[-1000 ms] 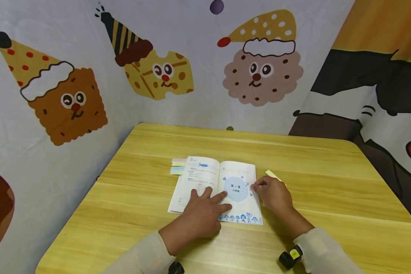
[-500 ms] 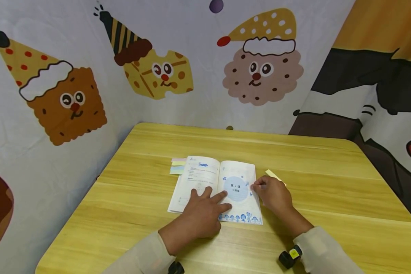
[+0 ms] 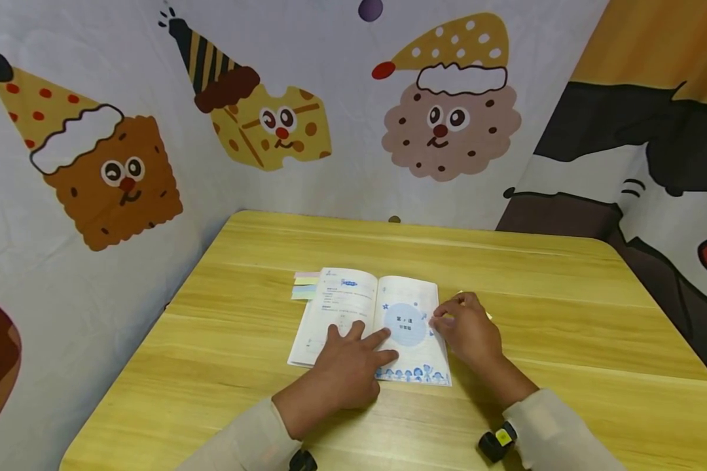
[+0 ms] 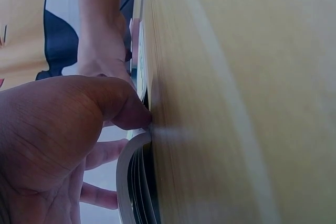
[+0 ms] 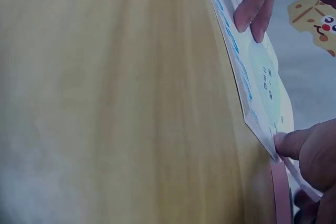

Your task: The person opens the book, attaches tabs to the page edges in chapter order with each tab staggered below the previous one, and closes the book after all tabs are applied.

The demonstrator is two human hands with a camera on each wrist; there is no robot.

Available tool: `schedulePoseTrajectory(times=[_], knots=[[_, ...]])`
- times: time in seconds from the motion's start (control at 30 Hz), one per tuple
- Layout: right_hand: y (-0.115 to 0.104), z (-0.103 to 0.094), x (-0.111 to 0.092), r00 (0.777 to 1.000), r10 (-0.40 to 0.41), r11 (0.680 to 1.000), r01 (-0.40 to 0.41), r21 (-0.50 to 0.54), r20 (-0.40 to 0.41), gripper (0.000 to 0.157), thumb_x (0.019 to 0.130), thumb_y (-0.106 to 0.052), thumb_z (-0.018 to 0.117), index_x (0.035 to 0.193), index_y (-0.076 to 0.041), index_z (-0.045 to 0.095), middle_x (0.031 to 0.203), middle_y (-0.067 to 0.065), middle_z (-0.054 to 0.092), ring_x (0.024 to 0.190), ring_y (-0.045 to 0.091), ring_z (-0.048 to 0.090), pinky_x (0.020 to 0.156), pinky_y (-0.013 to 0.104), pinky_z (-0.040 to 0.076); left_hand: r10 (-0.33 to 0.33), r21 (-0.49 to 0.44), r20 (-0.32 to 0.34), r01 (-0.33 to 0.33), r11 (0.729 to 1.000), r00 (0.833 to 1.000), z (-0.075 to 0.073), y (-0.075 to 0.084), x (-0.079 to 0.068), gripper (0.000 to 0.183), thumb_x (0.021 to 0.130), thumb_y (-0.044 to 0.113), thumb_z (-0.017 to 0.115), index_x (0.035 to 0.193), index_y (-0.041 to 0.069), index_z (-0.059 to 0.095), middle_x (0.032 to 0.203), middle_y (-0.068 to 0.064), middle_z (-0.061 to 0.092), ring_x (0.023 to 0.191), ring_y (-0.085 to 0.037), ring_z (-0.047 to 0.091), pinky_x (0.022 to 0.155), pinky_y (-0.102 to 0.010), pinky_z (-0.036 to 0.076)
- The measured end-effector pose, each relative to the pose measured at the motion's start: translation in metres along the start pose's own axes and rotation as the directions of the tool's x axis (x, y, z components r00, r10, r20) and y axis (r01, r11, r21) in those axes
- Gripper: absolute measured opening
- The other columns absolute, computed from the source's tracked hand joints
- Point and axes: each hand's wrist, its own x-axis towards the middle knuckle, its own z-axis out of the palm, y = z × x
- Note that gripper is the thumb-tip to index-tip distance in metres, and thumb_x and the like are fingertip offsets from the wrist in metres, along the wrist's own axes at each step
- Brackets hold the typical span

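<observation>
An open book (image 3: 409,294) lies on the table, blue print on both pages. My left hand (image 3: 350,366) rests spread across its lower middle, fingers straight and thumb at the near edge. At the right page's outer edge, my right hand (image 3: 471,330) has its fingers bent, the thumb (image 5: 294,142) pressed on the paper in the right wrist view. Beneath that thumb a narrow pale strip (image 5: 300,178), which looks like a sticky tab, runs toward the palm. The right fingertips are partly hidden. Several pastel sticky tabs (image 3: 305,286) stick out from the book's left edge.
Just behind my right hand lies a pad of sticky tabs, mostly covered; its pink side (image 5: 282,192) shows in the right wrist view. The wooden table (image 3: 565,314) meets a cartoon-printed cloth (image 3: 353,190) at the back and left.
My right forefinger has lifted and bent more, widening the gap above the thumb, and it now covers more of the yellow pad. The left hand and the book stay in place.
</observation>
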Motion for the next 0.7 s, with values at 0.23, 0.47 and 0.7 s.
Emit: schedulePoseTrajectory(times=[0.23, 0.47, 0.7], knots=[[-0.002, -0.007, -0.005, 0.911, -0.413, 0.887, 0.406, -0.218, 0.014, 0.011, 0.078, -0.018, 0.074, 0.086, -0.012, 0.076, 0.094, 0.004, 0.059, 0.088, 0.023, 0.049, 0.075, 0.038, 0.041, 0.005, 0.01, 0.007, -0.005, 1.0, 1.0, -0.002, 0.001, 0.0, 0.054, 0.08, 0.039, 0.063, 0.132, 0.047, 0.048, 0.147, 0.01, 0.035, 0.118, -0.024, 0.034, 0.081, -0.061, 0.031], [-0.007, -0.023, -0.021, 0.85, -0.508, 0.83, 0.527, -0.182, 0.142, 0.015, 0.075, -0.015, 0.071, 0.089, -0.014, 0.076, 0.094, 0.0, 0.065, 0.096, 0.021, 0.056, 0.086, 0.039, 0.044, 0.003, 0.023, 0.014, -0.004, 1.0, 1.0, -0.003, 0.001, 0.002, 0.055, 0.08, 0.041, 0.063, 0.132, 0.047, 0.048, 0.146, 0.01, 0.035, 0.12, -0.024, 0.033, 0.084, -0.063, 0.03], [-0.013, -0.025, -0.041, 0.786, -0.574, 0.787, 0.607, -0.112, 0.228, 0.025, 0.084, -0.024, 0.067, 0.106, -0.012, 0.073, 0.114, 0.005, 0.064, 0.11, 0.024, 0.055, 0.094, 0.044, 0.041, 0.057, 0.038, -0.012, -0.056, 0.998, 0.998, -0.004, -0.004, -0.004, 0.056, 0.082, 0.036, 0.062, 0.135, 0.045, 0.046, 0.147, 0.008, 0.035, 0.122, -0.025, 0.033, 0.094, -0.059, 0.024]])
